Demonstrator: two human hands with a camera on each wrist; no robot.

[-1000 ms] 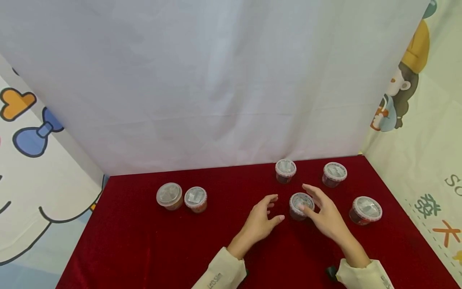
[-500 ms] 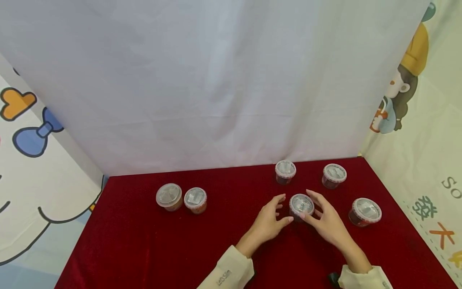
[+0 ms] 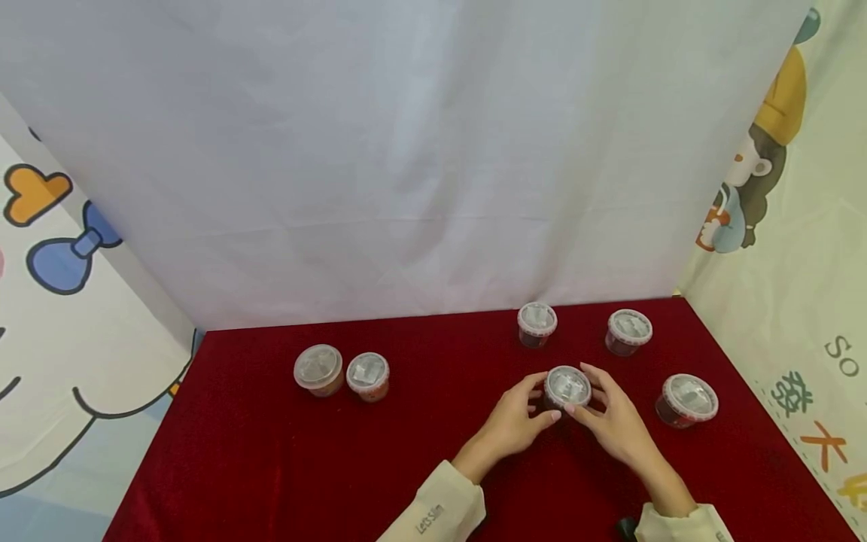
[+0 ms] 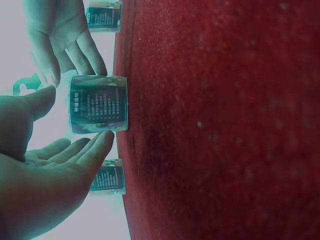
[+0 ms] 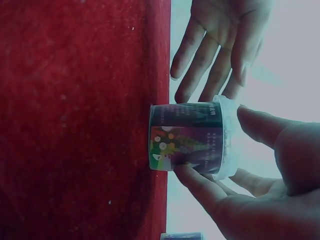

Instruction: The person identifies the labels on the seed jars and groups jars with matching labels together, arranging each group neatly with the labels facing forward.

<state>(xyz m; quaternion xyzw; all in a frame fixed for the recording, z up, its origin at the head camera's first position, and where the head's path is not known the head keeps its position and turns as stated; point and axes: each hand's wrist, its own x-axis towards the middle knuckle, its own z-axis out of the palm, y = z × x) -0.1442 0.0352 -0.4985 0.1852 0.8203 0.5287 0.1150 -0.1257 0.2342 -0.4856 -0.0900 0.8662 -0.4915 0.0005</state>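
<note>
A small round plastic tub (image 3: pixel 567 385) with a clear lid and dark contents stands upright on the red cloth between both hands. Its printed label (image 4: pixel 100 104) shows in the left wrist view. My left hand (image 3: pixel 515 418) is at the tub's left side, fingers extended; whether they touch it is unclear. My right hand (image 3: pixel 619 425) lies around the tub's right side, thumb near the lid's front rim. A finger (image 5: pixel 192 180) meets the tub's wall low down in the right wrist view. Neither hand visibly curls tightly around it.
Behind stand two more lidded tubs (image 3: pixel 537 324) (image 3: pixel 628 331), and another tub (image 3: pixel 687 400) is on the right. Two tubs (image 3: pixel 318 369) (image 3: pixel 368 375) sit close together at left. A white curtain (image 3: pixel 406 188) hangs behind the red cloth (image 3: pixel 223 452).
My left hand has moved right and forward up to the tub. My right thumb has slid from over the lid to its front rim. The tub stays in place.
</note>
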